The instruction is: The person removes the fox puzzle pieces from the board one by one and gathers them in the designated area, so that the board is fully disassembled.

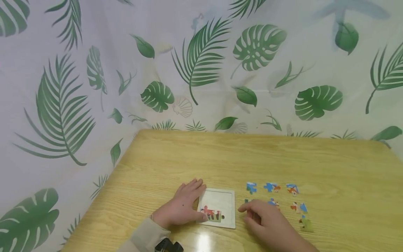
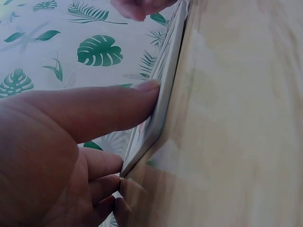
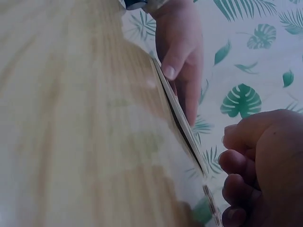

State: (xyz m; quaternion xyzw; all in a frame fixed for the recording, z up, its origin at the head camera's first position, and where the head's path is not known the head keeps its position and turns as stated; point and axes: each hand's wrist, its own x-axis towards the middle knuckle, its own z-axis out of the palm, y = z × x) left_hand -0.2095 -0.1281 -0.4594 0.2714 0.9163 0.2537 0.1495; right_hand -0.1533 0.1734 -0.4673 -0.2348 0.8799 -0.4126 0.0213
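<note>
A white square puzzle tray (image 1: 231, 210) lies on the table, with several joined jigsaw pieces (image 1: 215, 215) in its lower left part. My left hand (image 1: 181, 206) rests at the tray's left side. Its thumb (image 2: 118, 106) lies on the tray's face, and its other fingers stretch along the left edge. Just right of the tray, my right hand (image 1: 269, 222) hovers with loosely bent fingers, and no piece shows between them. Near it lie loose jigsaw pieces, among them a green and blue piece (image 1: 251, 188) and a partly covered blue one (image 1: 273, 202).
More loose pieces lie to the right: a blue and orange piece (image 1: 292, 189), a red and blue one (image 1: 299, 207) and a green one (image 1: 306, 224). The wooden table (image 1: 189, 154) meets a leaf-print curtain (image 1: 201, 115) at its back and left edges.
</note>
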